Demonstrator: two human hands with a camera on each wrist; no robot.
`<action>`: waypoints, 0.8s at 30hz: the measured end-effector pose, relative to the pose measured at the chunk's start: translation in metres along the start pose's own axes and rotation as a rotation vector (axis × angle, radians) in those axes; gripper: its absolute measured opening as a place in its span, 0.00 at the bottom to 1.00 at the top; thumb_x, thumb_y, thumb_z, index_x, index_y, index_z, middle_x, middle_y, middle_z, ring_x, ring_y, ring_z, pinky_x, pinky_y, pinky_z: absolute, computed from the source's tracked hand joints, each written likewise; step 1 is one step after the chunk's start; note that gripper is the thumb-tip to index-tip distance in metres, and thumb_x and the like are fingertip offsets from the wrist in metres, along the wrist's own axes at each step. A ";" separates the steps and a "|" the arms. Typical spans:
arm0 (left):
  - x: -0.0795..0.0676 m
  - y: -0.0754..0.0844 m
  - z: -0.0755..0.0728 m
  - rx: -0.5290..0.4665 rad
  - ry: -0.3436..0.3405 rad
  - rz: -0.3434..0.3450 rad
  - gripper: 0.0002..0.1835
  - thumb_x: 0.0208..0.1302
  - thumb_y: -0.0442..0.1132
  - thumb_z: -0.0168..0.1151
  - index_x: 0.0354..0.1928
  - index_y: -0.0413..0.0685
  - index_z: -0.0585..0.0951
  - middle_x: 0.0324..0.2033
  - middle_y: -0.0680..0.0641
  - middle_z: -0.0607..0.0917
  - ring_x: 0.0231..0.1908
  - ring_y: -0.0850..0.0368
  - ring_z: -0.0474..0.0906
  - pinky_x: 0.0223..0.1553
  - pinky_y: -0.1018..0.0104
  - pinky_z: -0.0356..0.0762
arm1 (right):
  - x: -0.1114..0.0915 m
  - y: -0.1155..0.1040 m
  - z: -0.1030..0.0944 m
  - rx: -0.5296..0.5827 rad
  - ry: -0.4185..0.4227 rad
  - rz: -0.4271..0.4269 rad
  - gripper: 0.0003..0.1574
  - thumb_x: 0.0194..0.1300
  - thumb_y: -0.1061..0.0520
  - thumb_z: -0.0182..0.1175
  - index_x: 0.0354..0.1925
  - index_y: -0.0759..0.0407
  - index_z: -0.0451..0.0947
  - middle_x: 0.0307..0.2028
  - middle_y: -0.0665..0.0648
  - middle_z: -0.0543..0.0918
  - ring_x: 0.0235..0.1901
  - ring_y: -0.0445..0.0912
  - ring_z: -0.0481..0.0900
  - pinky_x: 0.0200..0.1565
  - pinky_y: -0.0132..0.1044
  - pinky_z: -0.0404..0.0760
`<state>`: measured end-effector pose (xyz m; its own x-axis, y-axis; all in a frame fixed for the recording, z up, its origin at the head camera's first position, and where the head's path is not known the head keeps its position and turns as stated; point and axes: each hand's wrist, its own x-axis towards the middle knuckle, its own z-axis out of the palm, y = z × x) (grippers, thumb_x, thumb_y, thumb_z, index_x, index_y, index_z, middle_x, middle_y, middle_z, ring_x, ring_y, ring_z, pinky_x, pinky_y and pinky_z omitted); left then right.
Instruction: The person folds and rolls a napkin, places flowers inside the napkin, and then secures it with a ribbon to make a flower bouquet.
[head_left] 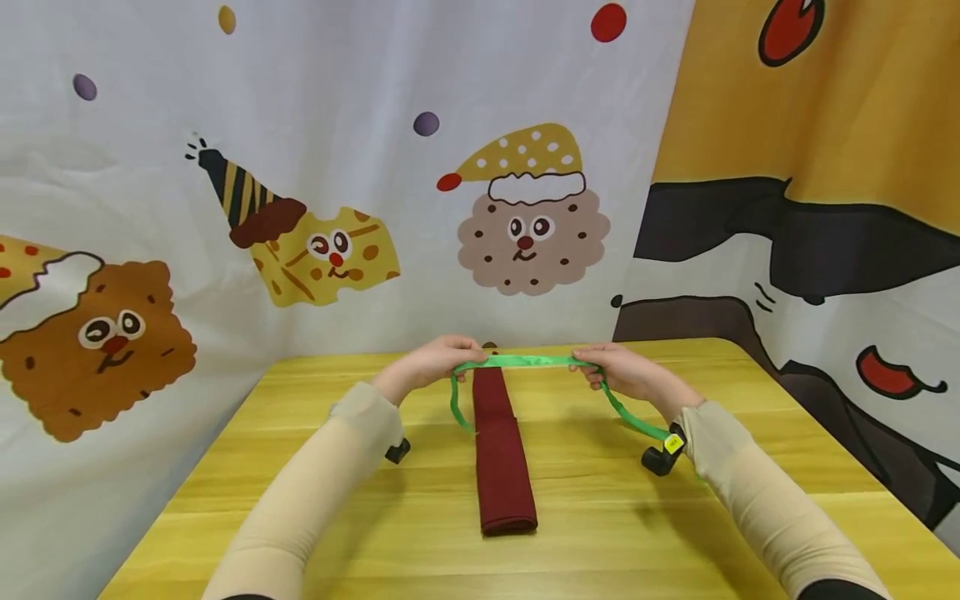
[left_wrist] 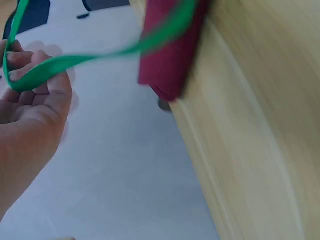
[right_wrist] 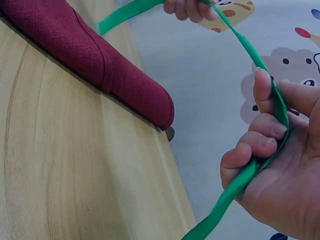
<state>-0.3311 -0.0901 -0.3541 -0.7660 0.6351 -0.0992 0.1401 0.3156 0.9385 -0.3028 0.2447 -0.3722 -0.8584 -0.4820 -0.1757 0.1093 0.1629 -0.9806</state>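
A green ribbon [head_left: 528, 361] is stretched level between both hands, above the far end of a dark red rolled cloth [head_left: 504, 467]. My left hand [head_left: 444, 360] pinches the ribbon near one end, and a short tail hangs down beside the cloth. My right hand [head_left: 617, 369] pinches it farther along; from there a longer tail runs down past the wrist. In the right wrist view the ribbon [right_wrist: 280, 107] passes between thumb and fingers and across the palm of the right hand [right_wrist: 285, 165]. The cloth [left_wrist: 167, 60] lies lengthwise on the table, its far end at the edge.
The wooden table [head_left: 600, 533] reaches back to a white curtain [head_left: 360, 108] printed with cartoon biscuits and cheese. At the right hangs a yellow and black printed part of the curtain [head_left: 847, 125]. Black wrist cameras [head_left: 660, 460] sit under both forearms.
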 end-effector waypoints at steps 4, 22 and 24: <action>-0.015 -0.012 -0.013 0.034 -0.005 -0.012 0.12 0.72 0.42 0.56 0.32 0.41 0.75 0.31 0.48 0.69 0.27 0.52 0.61 0.31 0.60 0.65 | 0.002 0.003 0.000 -0.010 -0.003 0.006 0.21 0.79 0.50 0.43 0.43 0.64 0.76 0.26 0.52 0.63 0.24 0.44 0.55 0.33 0.38 0.62; -0.073 -0.033 -0.065 0.094 0.057 -0.091 0.13 0.73 0.46 0.55 0.36 0.43 0.75 0.36 0.44 0.68 0.26 0.53 0.56 0.33 0.59 0.58 | 0.005 0.016 -0.011 -0.129 0.010 0.055 0.16 0.76 0.49 0.48 0.36 0.60 0.71 0.25 0.54 0.62 0.24 0.46 0.56 0.36 0.41 0.62; -0.079 -0.035 -0.070 0.103 0.062 -0.092 0.13 0.73 0.46 0.54 0.36 0.43 0.74 0.35 0.43 0.67 0.25 0.52 0.55 0.33 0.58 0.58 | 0.005 0.017 -0.013 -0.119 -0.003 0.050 0.16 0.77 0.50 0.46 0.34 0.59 0.68 0.25 0.54 0.61 0.25 0.47 0.55 0.36 0.43 0.60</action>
<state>-0.3194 -0.2005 -0.3561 -0.8154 0.5564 -0.1597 0.1285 0.4429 0.8873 -0.3116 0.2562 -0.3885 -0.8516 -0.4735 -0.2248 0.0915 0.2881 -0.9532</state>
